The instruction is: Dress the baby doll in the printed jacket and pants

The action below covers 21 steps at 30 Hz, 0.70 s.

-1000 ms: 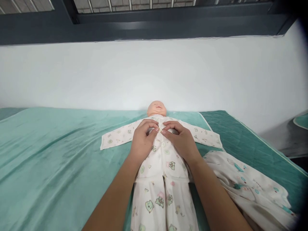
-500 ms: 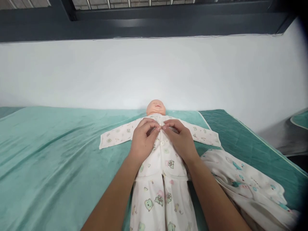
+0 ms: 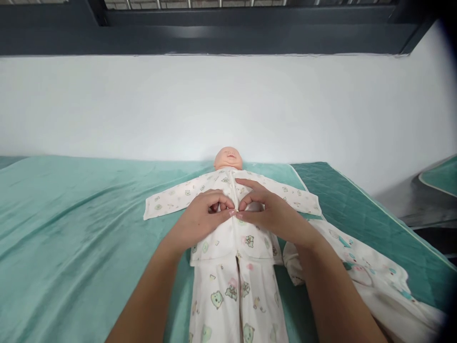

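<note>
A baby doll (image 3: pixel 228 158) lies on its back with its head by the wall, its arms spread inside long sleeves. It wears a white baby shirt (image 3: pixel 217 243) printed with small bears and matching trousers (image 3: pixel 214 305). My left hand (image 3: pixel 205 214) pinches the shirt's front edge at mid-chest with thumb and fingers. Opposite it, my right hand (image 3: pixel 264 209) pinches the other front edge, and the fingertips of both hands meet. The button between them is mostly hidden by my fingers. Above my hands the two front edges lie close together.
A light green sheet (image 3: pixel 89 238) covers the bed, with a darker green cloth (image 3: pixel 357 209) on the right. Crumpled white printed baby clothing (image 3: pixel 374 276) lies beside my right forearm. Behind is a white wall (image 3: pixel 178 105) under a dark window frame (image 3: pixel 232 35).
Both hands have moved down the shirt front from the upper chest to the button lower down. The view has shifted slightly. The doll stays lying in place.
</note>
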Each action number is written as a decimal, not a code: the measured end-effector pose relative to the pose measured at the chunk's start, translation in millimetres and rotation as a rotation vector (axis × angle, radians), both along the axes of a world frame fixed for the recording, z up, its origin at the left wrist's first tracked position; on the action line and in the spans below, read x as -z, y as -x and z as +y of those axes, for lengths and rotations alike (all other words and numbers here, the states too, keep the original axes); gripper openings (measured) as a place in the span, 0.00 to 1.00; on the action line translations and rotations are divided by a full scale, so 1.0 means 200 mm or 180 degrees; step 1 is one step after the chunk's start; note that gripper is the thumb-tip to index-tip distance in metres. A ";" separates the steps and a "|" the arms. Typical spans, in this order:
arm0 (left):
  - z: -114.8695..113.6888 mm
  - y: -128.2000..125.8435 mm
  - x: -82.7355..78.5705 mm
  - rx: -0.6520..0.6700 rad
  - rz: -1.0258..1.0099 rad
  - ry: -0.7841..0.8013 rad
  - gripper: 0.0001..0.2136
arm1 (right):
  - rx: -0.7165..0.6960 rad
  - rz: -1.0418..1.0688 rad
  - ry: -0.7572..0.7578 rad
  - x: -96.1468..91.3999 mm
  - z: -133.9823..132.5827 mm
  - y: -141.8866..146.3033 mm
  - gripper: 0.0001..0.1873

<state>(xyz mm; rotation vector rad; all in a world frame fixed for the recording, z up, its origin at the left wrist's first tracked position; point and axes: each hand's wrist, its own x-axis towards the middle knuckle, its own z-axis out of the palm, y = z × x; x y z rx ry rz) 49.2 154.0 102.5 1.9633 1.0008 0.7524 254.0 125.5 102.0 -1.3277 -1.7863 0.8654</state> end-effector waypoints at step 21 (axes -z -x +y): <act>-0.04 -0.04 -0.02 -0.0239 -0.0054 0.0486 0.12 | 0.0131 0.0393 -0.0288 0.10 -0.04 0.06 0.04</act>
